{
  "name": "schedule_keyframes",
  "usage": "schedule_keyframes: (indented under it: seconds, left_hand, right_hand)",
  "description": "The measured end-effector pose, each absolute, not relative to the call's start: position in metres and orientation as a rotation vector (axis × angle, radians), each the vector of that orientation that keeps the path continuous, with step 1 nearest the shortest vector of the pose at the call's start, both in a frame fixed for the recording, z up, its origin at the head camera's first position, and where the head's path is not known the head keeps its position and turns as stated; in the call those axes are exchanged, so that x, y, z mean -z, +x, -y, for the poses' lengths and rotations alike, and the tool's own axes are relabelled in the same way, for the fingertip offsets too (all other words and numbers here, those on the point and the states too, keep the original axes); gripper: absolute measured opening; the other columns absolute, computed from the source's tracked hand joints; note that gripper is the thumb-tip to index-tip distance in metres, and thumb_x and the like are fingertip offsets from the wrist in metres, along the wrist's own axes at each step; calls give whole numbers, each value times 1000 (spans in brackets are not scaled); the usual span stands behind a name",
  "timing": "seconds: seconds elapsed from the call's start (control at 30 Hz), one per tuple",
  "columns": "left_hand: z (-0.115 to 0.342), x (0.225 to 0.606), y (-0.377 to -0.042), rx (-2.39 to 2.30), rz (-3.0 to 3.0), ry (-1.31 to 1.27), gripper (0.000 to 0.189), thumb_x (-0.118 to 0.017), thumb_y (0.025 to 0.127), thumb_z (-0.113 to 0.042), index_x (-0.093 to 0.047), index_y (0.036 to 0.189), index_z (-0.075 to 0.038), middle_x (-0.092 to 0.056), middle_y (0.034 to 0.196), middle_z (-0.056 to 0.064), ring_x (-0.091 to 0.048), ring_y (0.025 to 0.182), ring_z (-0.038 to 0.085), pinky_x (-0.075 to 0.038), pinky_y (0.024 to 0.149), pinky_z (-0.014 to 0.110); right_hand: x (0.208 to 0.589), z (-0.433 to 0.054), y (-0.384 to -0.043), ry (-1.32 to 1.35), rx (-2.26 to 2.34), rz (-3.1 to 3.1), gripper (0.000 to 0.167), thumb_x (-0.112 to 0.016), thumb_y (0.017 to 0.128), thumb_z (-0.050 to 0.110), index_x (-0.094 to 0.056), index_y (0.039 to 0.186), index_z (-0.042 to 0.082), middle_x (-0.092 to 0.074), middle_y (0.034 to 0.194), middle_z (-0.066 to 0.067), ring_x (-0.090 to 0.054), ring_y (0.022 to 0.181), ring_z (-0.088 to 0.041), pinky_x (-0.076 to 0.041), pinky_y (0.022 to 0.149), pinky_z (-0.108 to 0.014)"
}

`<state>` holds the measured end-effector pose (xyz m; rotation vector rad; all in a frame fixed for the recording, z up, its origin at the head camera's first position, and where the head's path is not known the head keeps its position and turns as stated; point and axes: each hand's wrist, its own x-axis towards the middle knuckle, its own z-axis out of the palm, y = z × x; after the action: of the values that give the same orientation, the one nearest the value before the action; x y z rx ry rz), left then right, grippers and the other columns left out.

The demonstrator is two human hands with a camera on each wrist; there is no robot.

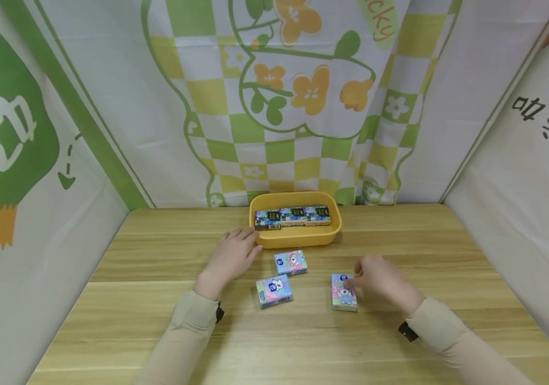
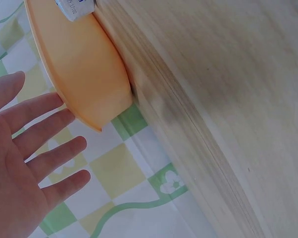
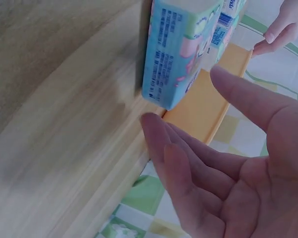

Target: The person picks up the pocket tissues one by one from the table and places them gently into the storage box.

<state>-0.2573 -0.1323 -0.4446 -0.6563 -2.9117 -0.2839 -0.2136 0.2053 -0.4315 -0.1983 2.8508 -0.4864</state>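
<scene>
My left hand [image 1: 230, 255] is at the left end of a yellow plastic basket [image 1: 298, 242]. In the left wrist view its spread fingertips touch the basket's rim. My right hand [image 1: 384, 277] reaches over the upper end of a blue and pink pocket tissue pack [image 1: 344, 302], which lies flat on the table. The right wrist view shows the thumb and bent fingers around that pack's [image 3: 166, 54] end, with gaps between, not gripping it. Two similar packs, one nearer [image 1: 274, 293] and one farther [image 1: 291, 263], lie between the hands.
Inside the basket, three dark patterned packs [image 1: 292, 215] stand in a row along its length. The wooden table [image 1: 303, 342] ends at the back against a checkered cloth [image 1: 279, 155]. Printed white sheets hang at the left and right.
</scene>
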Motion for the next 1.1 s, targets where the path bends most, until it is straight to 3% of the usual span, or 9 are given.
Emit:
schedule_keyframes:
  seconds: [0.17, 0.3, 0.67, 0.93, 1.1]
  left_hand:
    - [132, 444, -257, 282, 2909, -658, 47, -47, 99, -36, -51, 136, -7, -48, 143, 13, -43, 131, 39, -34, 108, 58]
    - [132, 444, -258, 276, 2907, -661, 47, -46, 99, -36, -50, 137, -8, -47, 143, 13, -43, 131, 39, -34, 108, 58]
    - [131, 445, -257, 270, 2913, -664, 47, -46, 99, -36, -50, 137, -8, -47, 143, 13, -43, 131, 39, -34, 108, 58]
    - [131, 443, -257, 291, 2920, -648, 47, -48, 99, -36, -50, 137, -7, -47, 143, 13, -43, 131, 40, -33, 108, 58]
    - [131, 444, -256, 300, 2919, -645, 47, -48, 99, -35, -51, 136, -7, -47, 143, 13, -43, 131, 40, -33, 108, 58]
  right_hand:
    - [434, -203, -214, -168, 487, -2802, 36, -77, 74, 46, -69, 74, 10, -64, 70, 0, -54, 61, -14, -44, 52, -28]
    - [436, -201, -215, -148, 480, -2780, 37, -76, 75, 47, -67, 63, 13, -59, 60, 2, -44, 52, -11, -34, 46, -23]
    - [438, -197, -221, -142, 484, -2731, 37, -76, 76, 41, -64, 60, 10, -44, 52, 6, -35, 50, -9, -25, 45, -21]
    - [439, -195, -229, -126, 565, -2614, 31, -74, 81, 31, -59, 64, 9, -53, 58, 1, -51, 50, -10, -48, 46, -23]
    - [444, -196, -228, -91, 618, -2591, 28, -74, 81, 29, -62, 74, 5, -58, 67, -4, -58, 58, -17, -54, 50, -28]
